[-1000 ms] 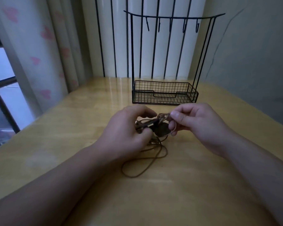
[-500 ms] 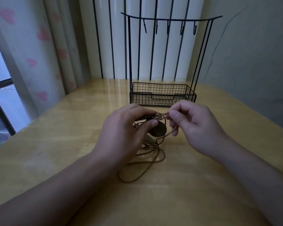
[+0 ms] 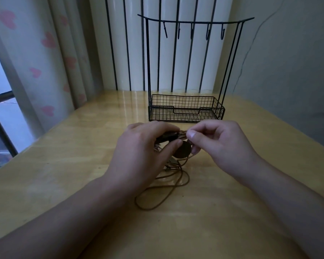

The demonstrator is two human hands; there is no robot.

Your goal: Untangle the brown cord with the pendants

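Brown cord (image 3: 163, 195) was pinched by both hands, left (image 3: 144, 156) and right (image 3: 221, 146); easing strands apart gently, not yanking, seemed wisest.

Wooden table (image 3: 64, 174) — black wire basket rack (image 3: 185, 111) at back, brown cord (image 3: 157, 200) loops in front.

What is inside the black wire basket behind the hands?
Nothing shows inside the wire basket: through its mesh only the wooden table appears. The five hooks above it are bare. The basket's near bottom edge is partly covered by the right hand.
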